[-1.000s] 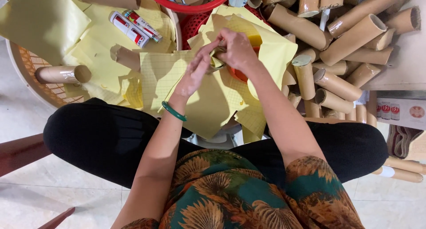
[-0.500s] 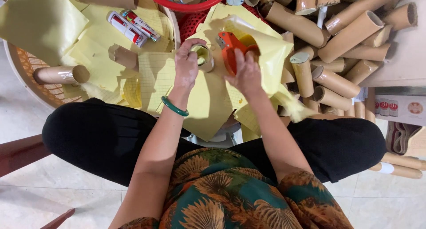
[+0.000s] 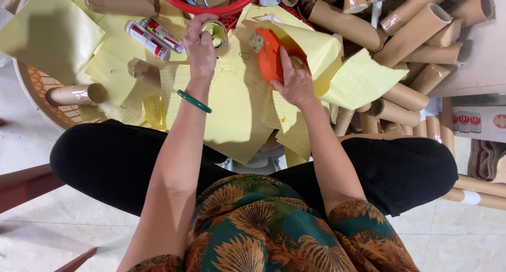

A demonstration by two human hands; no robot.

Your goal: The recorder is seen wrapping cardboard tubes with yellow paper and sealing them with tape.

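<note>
Orange dispenser (image 3: 270, 56) (hard, curved plastic)

Orange tape dispenser (image 3: 270, 58) upright over yellow sheets — small brown tape roll (image 3: 217, 34) beside it

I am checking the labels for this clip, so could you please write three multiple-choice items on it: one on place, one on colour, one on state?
1. Where does the red basket sit?
A. top of view
B. on the floor tiles
C. on the lap

2. What colour is the bangle on the left wrist?
A. yellow
B. green
C. white

3. What does the right hand grip?
A. a marker
B. nothing
C. an orange tape dispenser

Answers: 1 A, its rim curves along the upper edge. 2 B, a green ring circles the wrist. 3 C, the fingers wrap the dispenser, while the left hand holds a tape roll.
</note>
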